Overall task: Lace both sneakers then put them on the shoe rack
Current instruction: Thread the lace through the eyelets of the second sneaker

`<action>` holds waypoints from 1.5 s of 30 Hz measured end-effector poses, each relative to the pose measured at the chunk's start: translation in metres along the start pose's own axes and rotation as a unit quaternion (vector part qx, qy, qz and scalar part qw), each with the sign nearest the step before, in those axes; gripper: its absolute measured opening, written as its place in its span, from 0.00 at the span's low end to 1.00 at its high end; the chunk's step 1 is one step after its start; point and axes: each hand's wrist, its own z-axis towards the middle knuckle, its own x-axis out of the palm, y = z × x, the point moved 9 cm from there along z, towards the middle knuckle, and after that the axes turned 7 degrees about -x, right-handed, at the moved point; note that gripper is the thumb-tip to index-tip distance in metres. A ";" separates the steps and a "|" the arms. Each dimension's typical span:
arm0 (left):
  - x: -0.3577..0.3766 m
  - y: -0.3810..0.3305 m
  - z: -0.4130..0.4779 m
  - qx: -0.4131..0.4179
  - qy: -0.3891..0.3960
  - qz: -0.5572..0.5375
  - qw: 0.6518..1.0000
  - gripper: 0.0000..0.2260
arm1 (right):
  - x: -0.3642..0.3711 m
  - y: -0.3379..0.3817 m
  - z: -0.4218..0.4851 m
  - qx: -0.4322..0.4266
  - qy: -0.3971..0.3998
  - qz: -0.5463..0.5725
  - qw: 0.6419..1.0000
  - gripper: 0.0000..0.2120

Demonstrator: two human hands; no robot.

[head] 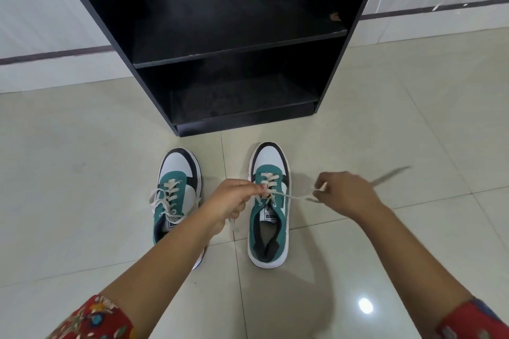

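Two teal, white and black sneakers stand side by side on the tiled floor, toes toward the black shoe rack (237, 49). The left sneaker (176, 187) is laced, with a bow at its top; my left forearm hides its heel. The right sneaker (271, 228) is laced partway up. My left hand (230, 201) pinches one cream lace end beside the right sneaker's eyelets. My right hand (344, 192) pulls the other lace end (292, 197) taut to the right, and its loose tail is blurred beyond my fingers.
The rack stands against a white wall, with a dark shelf at mid height and a bottom shelf (242, 99) near the floor; nothing lies on either. Pale glossy floor tiles (82, 173) surround the shoes. Red patterned sleeves cover both of my upper forearms.
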 end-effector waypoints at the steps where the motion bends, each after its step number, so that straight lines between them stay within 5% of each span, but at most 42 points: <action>1: 0.002 0.001 0.000 -0.001 0.000 0.002 1.000 0.08 | 0.008 0.016 0.000 -0.055 0.006 0.030 0.998 0.13; 4: 0.009 -0.002 0.000 0.006 -0.002 -0.001 1.000 0.07 | 0.012 0.068 -0.013 -0.164 -0.006 0.221 0.961 0.14; 7: 0.011 -0.006 -0.001 0.010 -0.005 -0.005 1.000 0.09 | 0.012 0.083 -0.014 -0.172 -0.020 0.194 0.966 0.12; 14: -0.022 0.008 -0.001 0.039 -0.056 0.054 0.996 0.05 | 0.014 0.023 -0.006 -0.055 0.025 0.420 0.906 0.09; 22: -0.044 0.021 0.005 0.079 -0.155 0.252 0.952 0.09 | 0.045 -0.001 0.007 -0.004 0.027 0.374 0.927 0.10; 28: -0.030 0.034 0.011 0.027 -0.070 0.280 0.957 0.08 | 0.055 -0.002 0.009 -0.030 0.073 0.315 0.946 0.10; 35: -0.006 0.035 0.009 -0.005 0.039 0.146 0.988 0.15 | 0.067 0.025 -0.002 -0.100 0.133 0.279 0.946 0.14; 40: -0.005 0.038 0.014 -0.013 0.009 0.005 1.000 0.13 | 0.051 0.042 0.002 -0.169 0.080 0.462 0.867 0.14; 45: -0.003 0.032 0.009 0.008 -0.002 -0.093 0.996 0.15 | 0.049 0.041 0.006 -0.117 0.047 0.569 0.813 0.14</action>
